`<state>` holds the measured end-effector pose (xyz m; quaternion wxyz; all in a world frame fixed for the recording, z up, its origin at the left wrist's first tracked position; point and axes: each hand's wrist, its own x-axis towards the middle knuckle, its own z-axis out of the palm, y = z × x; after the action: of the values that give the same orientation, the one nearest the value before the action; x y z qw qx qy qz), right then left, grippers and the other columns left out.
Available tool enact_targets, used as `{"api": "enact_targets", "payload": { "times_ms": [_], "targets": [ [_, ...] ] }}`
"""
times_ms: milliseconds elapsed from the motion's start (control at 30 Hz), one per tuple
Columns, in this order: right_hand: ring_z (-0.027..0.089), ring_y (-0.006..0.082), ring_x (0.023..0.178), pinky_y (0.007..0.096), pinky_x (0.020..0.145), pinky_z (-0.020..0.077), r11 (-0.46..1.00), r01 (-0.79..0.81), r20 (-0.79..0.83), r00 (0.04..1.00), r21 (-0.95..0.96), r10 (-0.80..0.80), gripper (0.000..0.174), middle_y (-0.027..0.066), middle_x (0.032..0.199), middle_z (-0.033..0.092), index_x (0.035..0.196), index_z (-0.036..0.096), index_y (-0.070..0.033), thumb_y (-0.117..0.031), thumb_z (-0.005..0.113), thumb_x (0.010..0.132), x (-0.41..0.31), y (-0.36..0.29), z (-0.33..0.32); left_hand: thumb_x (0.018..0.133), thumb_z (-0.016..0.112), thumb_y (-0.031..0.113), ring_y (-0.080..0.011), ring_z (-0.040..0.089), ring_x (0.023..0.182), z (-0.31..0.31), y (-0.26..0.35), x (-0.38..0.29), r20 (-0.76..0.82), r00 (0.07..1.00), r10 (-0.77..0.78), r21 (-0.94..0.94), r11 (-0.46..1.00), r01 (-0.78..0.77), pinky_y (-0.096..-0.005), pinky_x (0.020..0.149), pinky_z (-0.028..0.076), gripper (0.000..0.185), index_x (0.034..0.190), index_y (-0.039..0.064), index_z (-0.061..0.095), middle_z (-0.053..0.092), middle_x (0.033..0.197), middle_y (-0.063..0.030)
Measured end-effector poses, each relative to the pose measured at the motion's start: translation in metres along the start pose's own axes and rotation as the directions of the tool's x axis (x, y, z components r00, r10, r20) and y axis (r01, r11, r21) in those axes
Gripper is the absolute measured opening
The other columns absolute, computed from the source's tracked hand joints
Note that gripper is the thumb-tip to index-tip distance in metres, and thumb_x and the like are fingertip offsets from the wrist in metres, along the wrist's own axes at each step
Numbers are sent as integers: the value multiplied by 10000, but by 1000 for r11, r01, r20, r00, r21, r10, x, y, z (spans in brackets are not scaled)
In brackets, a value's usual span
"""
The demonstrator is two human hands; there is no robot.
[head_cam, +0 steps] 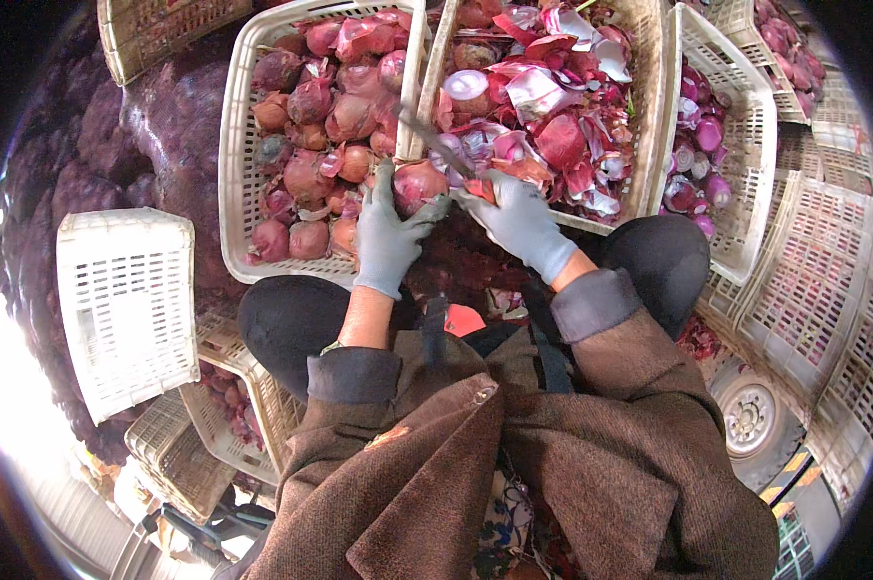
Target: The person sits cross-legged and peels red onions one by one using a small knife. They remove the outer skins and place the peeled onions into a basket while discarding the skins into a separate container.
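My gloved left hand (pixel 393 235) holds a red onion (pixel 419 186) between thumb and fingers, over the near right corner of a white plastic crate (pixel 231 145) of unpeeled onions. In my gloved right hand (pixel 516 217) is a knife with a red handle (pixel 482 190). Its blade (pixel 440 145) points up and to the left, just beyond the held onion; whether it touches the skin I cannot tell. Right of the onion crate stands a second crate (pixel 652 109), heaped with loose onion skins (pixel 538 94), cut pieces and some onions.
Farther right, a white crate (pixel 751 188) holds peeled purple onions (pixel 704 138). Full mesh sacks (pixel 96 145) are piled at the left, with an upturned white crate (pixel 128 312) against them. Stacked crates (pixel 806 283) and a wheel (pixel 755 420) are on the right.
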<state>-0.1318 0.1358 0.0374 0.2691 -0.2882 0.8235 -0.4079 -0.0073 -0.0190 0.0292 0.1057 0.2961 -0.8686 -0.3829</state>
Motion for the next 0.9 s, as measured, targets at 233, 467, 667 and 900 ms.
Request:
{"api": "enact_targets", "payload": {
  "times_ms": [233, 467, 667, 900],
  "targets": [
    [646, 341, 895, 460, 741, 500, 889, 152, 168, 982, -431, -86, 276, 147, 979, 656, 1056, 612, -91, -273, 625, 849, -17, 9, -26, 632, 808, 202, -396, 594, 1020, -2, -5, 3, 23, 999, 36, 99, 994, -38, -427, 882, 482, 816, 1321, -33, 440, 590, 1109, -254],
    [657, 338, 899, 465, 747, 510, 857, 128, 243, 970, -499, -3, 232, 148, 950, 660, 1025, 569, -81, -248, 600, 867, -14, 1, -29, 638, 794, 208, -414, 594, 928, -4, 2, 5, 35, 999, 8, 111, 994, -12, -440, 811, 485, 729, 1245, -48, 483, 601, 991, -244],
    [665, 353, 876, 472, 749, 517, 875, 170, 206, 975, -453, -83, 234, 162, 921, 671, 1050, 565, -75, -205, 578, 856, -2, -2, -17, 646, 778, 181, -380, 621, 908, -1, 2, 9, 31, 996, -79, 48, 996, 78, -419, 800, 497, 672, 1212, -56, 505, 617, 991, -238],
    [650, 362, 875, 473, 750, 504, 863, 206, 334, 941, -461, -46, 243, 183, 924, 663, 1023, 584, -62, -228, 612, 848, 12, -7, -33, 663, 779, 179, -342, 643, 915, -9, 10, 8, 52, 990, -128, 43, 991, 126, -396, 805, 506, 675, 1222, -74, 499, 631, 1006, -233]
  ]
}}
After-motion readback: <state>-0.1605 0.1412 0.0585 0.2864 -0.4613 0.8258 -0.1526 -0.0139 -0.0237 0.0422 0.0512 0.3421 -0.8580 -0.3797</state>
